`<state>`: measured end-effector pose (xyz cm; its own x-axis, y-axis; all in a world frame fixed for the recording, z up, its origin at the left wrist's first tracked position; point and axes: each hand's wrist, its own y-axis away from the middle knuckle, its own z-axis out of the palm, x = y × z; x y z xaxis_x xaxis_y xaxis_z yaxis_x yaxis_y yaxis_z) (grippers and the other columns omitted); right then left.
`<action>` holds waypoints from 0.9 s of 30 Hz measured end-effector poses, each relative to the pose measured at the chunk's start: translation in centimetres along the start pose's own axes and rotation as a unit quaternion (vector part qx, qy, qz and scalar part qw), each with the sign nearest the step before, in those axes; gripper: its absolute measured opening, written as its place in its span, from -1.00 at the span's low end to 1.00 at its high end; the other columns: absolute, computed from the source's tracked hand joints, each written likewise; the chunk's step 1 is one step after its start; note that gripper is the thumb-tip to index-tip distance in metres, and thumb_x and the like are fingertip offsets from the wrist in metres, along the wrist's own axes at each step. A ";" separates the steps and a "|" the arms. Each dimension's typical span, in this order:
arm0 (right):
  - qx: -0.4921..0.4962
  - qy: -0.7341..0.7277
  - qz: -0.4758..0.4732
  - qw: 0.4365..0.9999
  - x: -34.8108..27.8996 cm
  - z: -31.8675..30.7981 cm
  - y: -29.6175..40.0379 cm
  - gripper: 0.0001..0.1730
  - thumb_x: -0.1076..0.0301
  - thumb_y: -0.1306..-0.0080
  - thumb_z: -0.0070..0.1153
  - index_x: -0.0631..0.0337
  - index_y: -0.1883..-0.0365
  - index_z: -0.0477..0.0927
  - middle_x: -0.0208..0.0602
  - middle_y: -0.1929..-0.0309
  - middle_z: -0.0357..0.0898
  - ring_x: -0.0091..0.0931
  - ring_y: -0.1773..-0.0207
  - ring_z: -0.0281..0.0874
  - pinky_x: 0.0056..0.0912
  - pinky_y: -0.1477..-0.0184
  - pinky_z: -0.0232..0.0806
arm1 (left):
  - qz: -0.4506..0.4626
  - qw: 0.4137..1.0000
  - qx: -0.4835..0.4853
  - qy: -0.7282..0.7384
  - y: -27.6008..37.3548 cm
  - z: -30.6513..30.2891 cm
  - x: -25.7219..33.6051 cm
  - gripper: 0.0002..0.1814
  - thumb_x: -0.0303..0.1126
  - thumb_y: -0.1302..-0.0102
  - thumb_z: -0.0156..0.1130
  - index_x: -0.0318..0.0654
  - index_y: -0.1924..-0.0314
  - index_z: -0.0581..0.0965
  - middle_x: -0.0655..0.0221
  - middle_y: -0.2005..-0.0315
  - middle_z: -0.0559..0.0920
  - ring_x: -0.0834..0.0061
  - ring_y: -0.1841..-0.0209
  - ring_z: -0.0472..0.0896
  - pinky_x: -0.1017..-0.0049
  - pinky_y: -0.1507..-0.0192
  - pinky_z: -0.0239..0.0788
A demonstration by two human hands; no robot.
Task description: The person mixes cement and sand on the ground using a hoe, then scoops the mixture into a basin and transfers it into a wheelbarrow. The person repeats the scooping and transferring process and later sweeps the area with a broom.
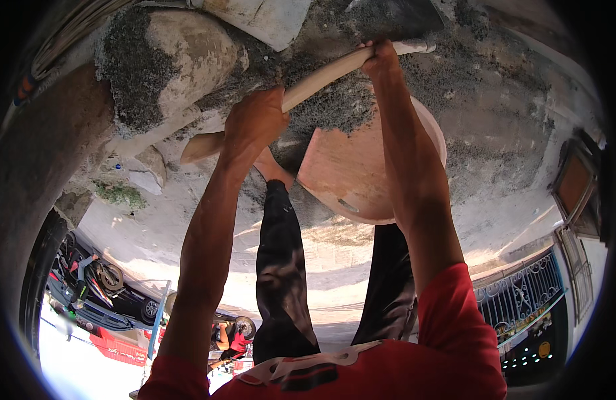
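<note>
My left hand (258,117) grips the lower part of a curved wooden tool handle (323,82). Farther up the same handle, near its far end, my right hand (383,59) is closed around it. Beyond that hand lies a dark, flat blade (405,17), which looks like a hoe's; where it joins the handle is unclear. Below the handle a pinkish plastic basin (345,167) is tilted on the ground, partly hidden by my right forearm. Dark grainy material (338,112) like gravel or coarse mortar lies in its far side and around it.
A large pale boulder-like mass (198,60) with dark grit stands at upper left. A whitish sack (268,20) lies at the top. A broken stone (150,167) and weeds (120,195) are at left. Behind me are motorcycles (105,275), people and a metal railing (523,290).
</note>
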<state>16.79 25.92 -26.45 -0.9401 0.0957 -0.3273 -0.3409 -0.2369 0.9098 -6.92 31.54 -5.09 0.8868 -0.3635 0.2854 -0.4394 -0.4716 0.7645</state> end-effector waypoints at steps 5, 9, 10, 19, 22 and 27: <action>0.003 0.096 0.056 0.994 -1.3 -0.4 2.9 -0.88 0.41 -0.41 -0.07 0.23 0.33 0.35 -0.35 0.61 0.31 -0.48 0.59 0.25 -0.30 0.51 0.42 | -0.041 0.993 0.051 0.099 4.5 5.6 3.2 -0.74 -0.39 -0.19 0.26 -0.37 0.19 0.46 0.01 0.41 0.67 -0.03 0.27 0.68 0.08 0.21 0.52; 0.003 0.174 0.082 0.981 -3.7 -4.3 2.9 -0.87 0.40 -0.43 -0.08 0.26 0.30 0.38 -0.34 0.63 0.34 -0.44 0.61 0.31 -0.29 0.56 0.38 | -0.078 0.980 0.028 0.182 7.6 8.8 8.0 -0.72 -0.41 -0.17 0.25 -0.37 0.19 0.40 -0.03 0.45 0.65 -0.08 0.30 0.67 0.04 0.22 0.52; 0.027 0.227 0.082 0.970 -3.9 -4.9 3.7 -0.84 0.42 -0.41 -0.03 0.29 0.38 0.44 -0.29 0.63 0.36 -0.42 0.60 0.33 -0.25 0.56 0.36 | -0.093 0.974 0.002 0.207 8.4 9.7 8.7 -0.72 -0.42 -0.17 0.25 -0.35 0.18 0.39 -0.05 0.44 0.65 -0.09 0.29 0.67 0.04 0.21 0.52; 0.023 0.391 0.036 0.919 2.2 -6.0 10.2 -0.91 0.51 -0.33 0.07 0.37 0.33 0.54 -0.25 0.55 0.38 -0.39 0.57 0.35 -0.06 0.55 0.28 | -0.202 0.894 -0.037 0.398 15.7 17.4 9.7 -0.61 -0.25 -0.22 0.21 -0.25 0.00 0.44 0.05 0.28 0.63 0.16 0.19 0.68 0.23 0.14 0.43; -0.019 0.449 0.077 0.890 3.7 -5.7 10.7 -0.89 0.49 -0.35 0.08 0.38 0.33 0.56 -0.24 0.50 0.42 -0.41 0.55 0.37 -0.14 0.54 0.29 | -0.205 0.835 0.015 0.511 17.2 20.2 11.4 -0.66 -0.24 -0.26 0.29 -0.25 0.11 0.39 0.13 0.37 0.61 0.06 0.32 0.62 0.20 0.29 0.44; -0.056 0.534 0.088 0.839 1.6 -6.8 9.2 -0.86 0.46 -0.37 0.09 0.37 0.34 0.56 -0.24 0.48 0.44 -0.43 0.54 0.38 -0.19 0.55 0.32 | -0.238 0.283 0.002 0.929 18.9 27.2 13.6 -0.43 0.02 -0.35 0.23 -0.31 -0.09 0.37 0.26 0.06 0.53 0.42 0.11 0.56 0.31 0.10 0.47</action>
<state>12.05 17.35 -20.37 -0.4283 -0.8570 -0.2866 -0.1378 -0.2515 0.9580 -7.04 -4.16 -2.42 -0.6113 0.7907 -0.0346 -0.2029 -0.1143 0.9725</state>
